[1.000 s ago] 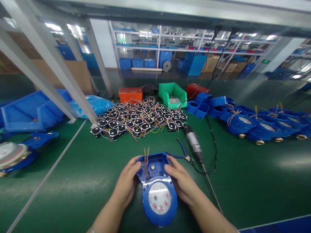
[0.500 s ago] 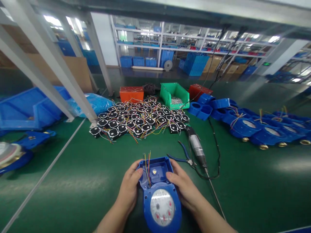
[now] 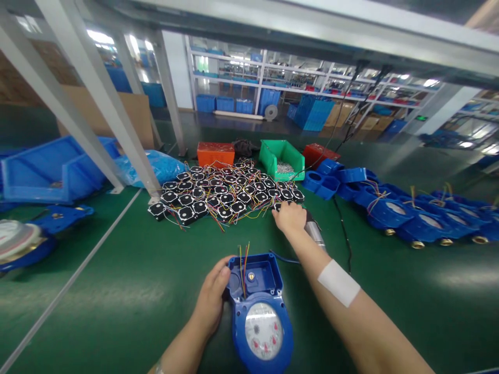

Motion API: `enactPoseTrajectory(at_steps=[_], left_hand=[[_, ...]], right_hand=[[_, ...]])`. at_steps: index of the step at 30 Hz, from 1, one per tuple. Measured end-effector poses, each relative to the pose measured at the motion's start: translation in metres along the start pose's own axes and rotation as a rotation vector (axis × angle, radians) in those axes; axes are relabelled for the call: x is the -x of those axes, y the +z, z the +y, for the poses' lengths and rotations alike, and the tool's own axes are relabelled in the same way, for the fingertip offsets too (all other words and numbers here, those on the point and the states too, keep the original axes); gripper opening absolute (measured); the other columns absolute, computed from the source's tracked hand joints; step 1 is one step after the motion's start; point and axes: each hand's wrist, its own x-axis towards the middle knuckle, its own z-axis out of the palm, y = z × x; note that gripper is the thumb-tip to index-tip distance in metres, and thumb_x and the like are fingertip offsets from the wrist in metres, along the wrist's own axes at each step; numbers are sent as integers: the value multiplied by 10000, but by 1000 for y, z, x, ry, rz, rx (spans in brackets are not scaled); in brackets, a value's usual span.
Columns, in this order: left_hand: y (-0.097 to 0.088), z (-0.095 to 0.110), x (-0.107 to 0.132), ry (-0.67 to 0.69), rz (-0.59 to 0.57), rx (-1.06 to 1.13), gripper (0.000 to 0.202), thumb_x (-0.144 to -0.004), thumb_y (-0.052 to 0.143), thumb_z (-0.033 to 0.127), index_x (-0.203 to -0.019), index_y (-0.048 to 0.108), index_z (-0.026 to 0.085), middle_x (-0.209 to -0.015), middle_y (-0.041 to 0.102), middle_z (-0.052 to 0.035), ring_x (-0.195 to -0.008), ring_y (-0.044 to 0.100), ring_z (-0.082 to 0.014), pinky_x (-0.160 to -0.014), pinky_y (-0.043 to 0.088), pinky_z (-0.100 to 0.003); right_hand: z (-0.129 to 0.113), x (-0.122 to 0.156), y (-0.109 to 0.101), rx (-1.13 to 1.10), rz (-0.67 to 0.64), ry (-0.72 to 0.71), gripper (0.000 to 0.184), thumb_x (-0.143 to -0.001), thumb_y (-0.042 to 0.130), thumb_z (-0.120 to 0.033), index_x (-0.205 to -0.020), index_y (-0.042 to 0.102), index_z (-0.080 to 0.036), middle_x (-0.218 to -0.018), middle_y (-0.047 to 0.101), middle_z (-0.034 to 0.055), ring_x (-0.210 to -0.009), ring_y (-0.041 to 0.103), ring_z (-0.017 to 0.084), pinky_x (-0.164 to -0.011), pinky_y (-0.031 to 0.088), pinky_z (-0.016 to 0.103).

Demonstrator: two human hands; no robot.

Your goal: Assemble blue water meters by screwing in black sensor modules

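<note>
A blue water meter with a white dial lies on the green bench in front of me, its upper compartment open and coloured wires sticking up from it. My left hand grips the meter's left side, thumb on the compartment rim. My right hand is stretched forward to the near right edge of a heap of small black modules with coloured wires. Its fingers curl down onto a module there; what they hold is hidden. A white patch is stuck on my right forearm.
An electric screwdriver and blue-handled pliers lie under my right arm. Behind the heap stand an orange box, a green bin of screws and a red box. Blue meter bodies line the right; blue trays sit left.
My right hand has left the meter's right side and reached forward to the edge of the module heap. My left hand keeps hold of the meter. The view has tilted up slightly.
</note>
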Motion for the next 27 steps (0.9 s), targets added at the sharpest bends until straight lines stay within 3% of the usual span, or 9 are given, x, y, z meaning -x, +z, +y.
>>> enactPoseTrajectory(at_steps=[5,10,14,19,27], left_hand=[[0,3,-1,32,11,-65,450,-711,548,492,-983,596,138,-974,641,-95,-900,567,-253,-834,421,-356],[1,3,-1,30,16,-48,413,-714,557,472,-974,603,154,-955,648,-75,-887,570,-242,-824,424,-345],[1,3,0,24,13,-44,390,-730,551,453,-982,597,160,-934,650,-65,-879,572,-231,-824,424,-337],[0,2,-1,24,-11,-59,406,-743,535,455,-1002,582,145,-958,644,-79,-877,577,-241,-815,432,-345],[-8,-1,-3,159,44,-126,491,-758,479,518,-1071,565,150,-1086,588,-117,-1017,520,-264,-888,395,-371]], right_hand=[[0,-3,7,138,12,5,346,-798,494,-334,-1030,534,-80,-992,498,150,-1023,432,255,-877,311,400],[1,-1,0,209,-86,8,335,-785,508,-344,-999,555,-90,-978,516,115,-986,463,206,-866,342,386],[1,11,-7,228,-170,-45,338,-741,544,-354,-957,576,-95,-960,538,109,-968,480,207,-862,342,383],[4,23,-10,196,-184,-56,304,-764,475,-345,-936,582,-118,-948,553,118,-960,491,220,-839,326,352],[25,34,-43,92,-208,-75,206,-682,538,-324,-834,563,-188,-843,580,16,-844,521,190,-714,309,274]])
